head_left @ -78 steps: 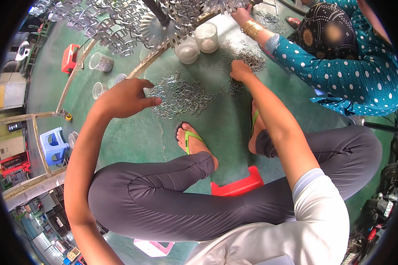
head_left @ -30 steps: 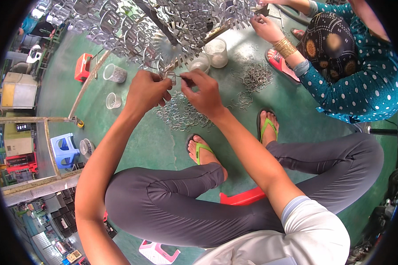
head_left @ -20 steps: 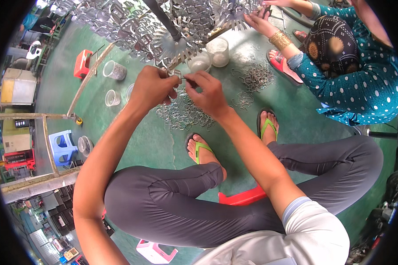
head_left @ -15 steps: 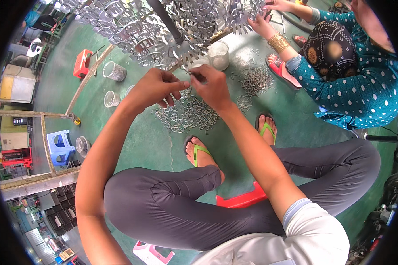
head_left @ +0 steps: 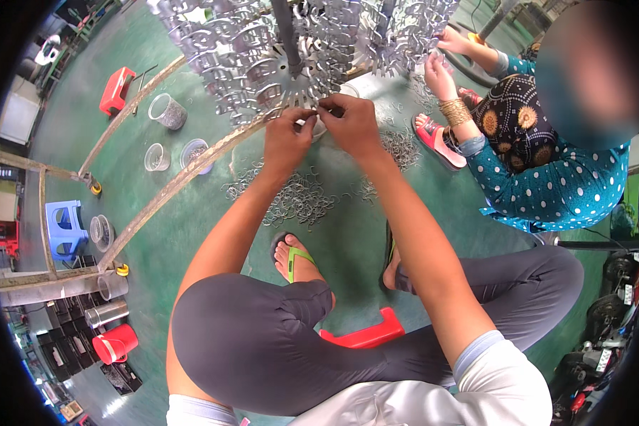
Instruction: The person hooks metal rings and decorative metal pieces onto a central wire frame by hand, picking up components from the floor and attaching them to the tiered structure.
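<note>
My left hand (head_left: 288,142) and my right hand (head_left: 353,126) meet at the lower edge of a hanging rack (head_left: 241,60) covered with grey metal pieces. Thumb and fingers are pinched together on each; whatever small thing sits between the fingertips is too hidden to name. Just above my fingers, a slotted metal disc (head_left: 302,85) surrounds the rack's dark pole (head_left: 286,35). On the green floor below lies a loose heap of small bent metal hooks (head_left: 302,197), with a second heap (head_left: 401,148) to its right.
At right, a co-worker in a dotted teal top (head_left: 547,188) has both hands at the same hanging metal pieces. A rusty frame bar (head_left: 184,176) runs along the left, near plastic tubs (head_left: 167,112). A red stool (head_left: 366,335) is beneath me; a blue stool (head_left: 65,228) stands far left.
My left hand's spread fingers have closed into a pinch beside my right hand's. The view has shifted, and the rack appears more upright. The co-worker's hands remain at the metal pieces.
</note>
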Available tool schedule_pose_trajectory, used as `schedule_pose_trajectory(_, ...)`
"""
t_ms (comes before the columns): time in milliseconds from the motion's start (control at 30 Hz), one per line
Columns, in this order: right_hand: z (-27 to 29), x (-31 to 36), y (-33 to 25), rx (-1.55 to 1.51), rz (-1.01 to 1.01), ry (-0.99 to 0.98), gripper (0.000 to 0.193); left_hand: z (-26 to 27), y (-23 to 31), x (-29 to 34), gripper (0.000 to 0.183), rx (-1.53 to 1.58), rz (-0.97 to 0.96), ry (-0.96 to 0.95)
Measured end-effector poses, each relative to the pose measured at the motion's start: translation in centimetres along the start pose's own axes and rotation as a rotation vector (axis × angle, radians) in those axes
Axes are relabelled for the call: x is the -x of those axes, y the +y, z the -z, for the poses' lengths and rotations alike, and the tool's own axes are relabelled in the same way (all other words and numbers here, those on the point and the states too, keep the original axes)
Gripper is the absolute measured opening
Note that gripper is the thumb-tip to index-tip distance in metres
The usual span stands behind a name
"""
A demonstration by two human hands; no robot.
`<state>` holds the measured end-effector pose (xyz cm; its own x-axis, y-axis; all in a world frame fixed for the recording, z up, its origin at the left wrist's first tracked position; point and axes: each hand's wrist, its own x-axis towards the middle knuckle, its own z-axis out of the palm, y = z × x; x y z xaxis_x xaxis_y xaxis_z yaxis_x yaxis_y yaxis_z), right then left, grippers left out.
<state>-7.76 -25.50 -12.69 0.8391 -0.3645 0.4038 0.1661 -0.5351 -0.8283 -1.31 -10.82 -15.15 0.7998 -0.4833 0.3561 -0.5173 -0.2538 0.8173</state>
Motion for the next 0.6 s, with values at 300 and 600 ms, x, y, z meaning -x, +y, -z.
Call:
schedule_pose_trajectory(300,0.8,-0.6,-1.2,0.105,0.049,-0.133,0.023,-0.5,0.2,0.5,0.016,-0.012,-0.017,0.131)
schedule_pose_trajectory(600,0.6,-2.2,-3.7,0.32,0.032,-0.161,0.03,-1.3,0.7,0.6,0.02,0.034,0.105,0.143)
